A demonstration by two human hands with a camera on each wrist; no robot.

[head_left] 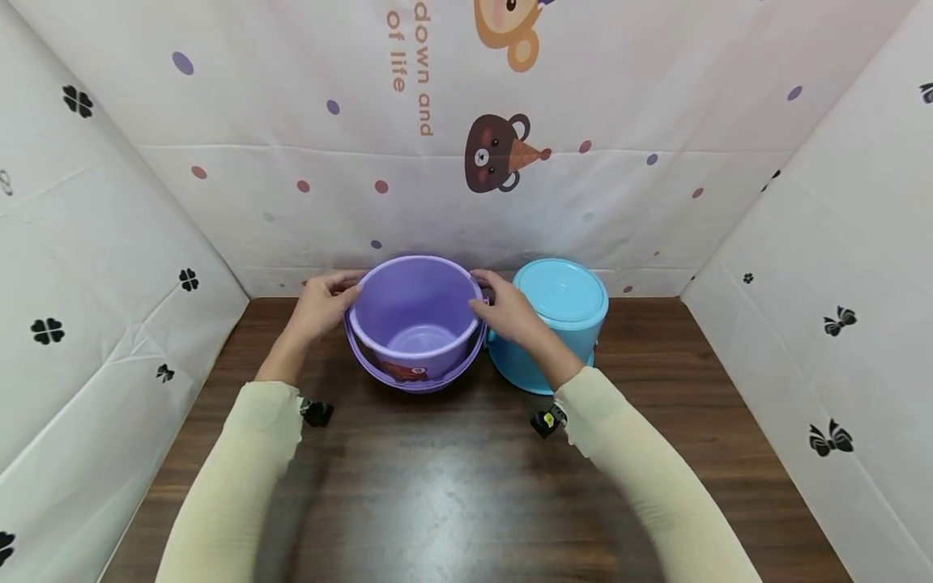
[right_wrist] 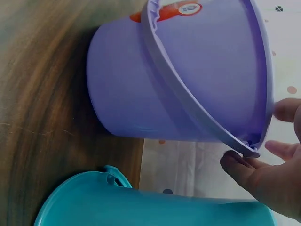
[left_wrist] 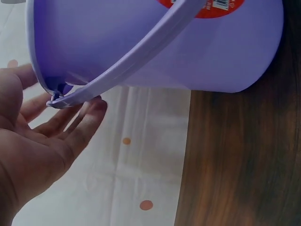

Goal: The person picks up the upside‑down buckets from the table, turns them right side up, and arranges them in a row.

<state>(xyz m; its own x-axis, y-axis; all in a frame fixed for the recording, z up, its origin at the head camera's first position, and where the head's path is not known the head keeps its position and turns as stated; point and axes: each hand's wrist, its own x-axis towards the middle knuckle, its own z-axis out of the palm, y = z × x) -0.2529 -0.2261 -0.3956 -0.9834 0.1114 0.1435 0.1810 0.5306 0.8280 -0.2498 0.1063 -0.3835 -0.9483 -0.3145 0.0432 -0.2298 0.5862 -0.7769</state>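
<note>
**Pale sleeves point(head_left: 226, 486) flank a purple bucket point(head_left: 417, 295)**

We see the left hand point(head_left: 319, 309) and the right hand point(head_left: 510, 312) each pinching the rim point(head_left: 419, 355) between thumb and fingers. The purple bucket stands roughly upright toward the table's point(head_left: 437, 502) back, though we can't quite tell whether its base rests flat. We judge it light, stiff, slightly slippery plastic, best held where the handle point(left_wrist: 136, 57) joins. Beside it, a blue bucket point(head_left: 561, 290) sits upside down.
</note>
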